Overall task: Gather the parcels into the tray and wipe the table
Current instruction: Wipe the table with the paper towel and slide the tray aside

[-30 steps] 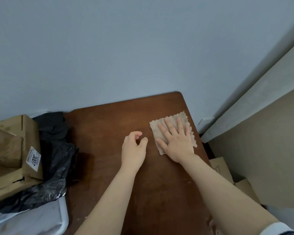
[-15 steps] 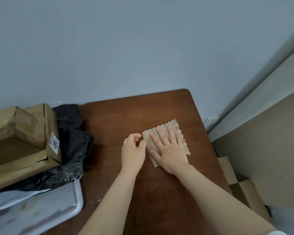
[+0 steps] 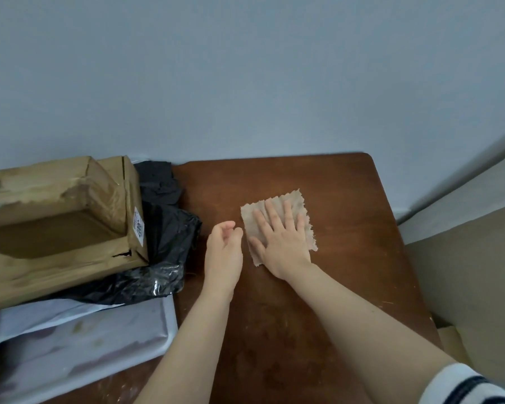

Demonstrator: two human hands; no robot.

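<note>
My right hand (image 3: 283,243) lies flat, fingers spread, pressing a beige cloth (image 3: 296,199) onto the brown wooden table (image 3: 347,258). My left hand (image 3: 223,252) hovers just left of the cloth, loosely curled and holding nothing. On the left stands a white tray (image 3: 146,345) stacked with parcels: a torn brown cardboard box (image 3: 56,217) on top, a black plastic bag (image 3: 166,228) under it, and a white mailer (image 3: 35,319) below.
A grey-blue wall rises right behind the table's far edge. Past the table's right edge a beige panel (image 3: 473,272) leans, with cardboard pieces (image 3: 452,342) on the floor beside it.
My right hand slid the cloth leftward across the table. The view has turned to the left, showing more of the tray and parcels. My left hand stayed beside the cloth.
</note>
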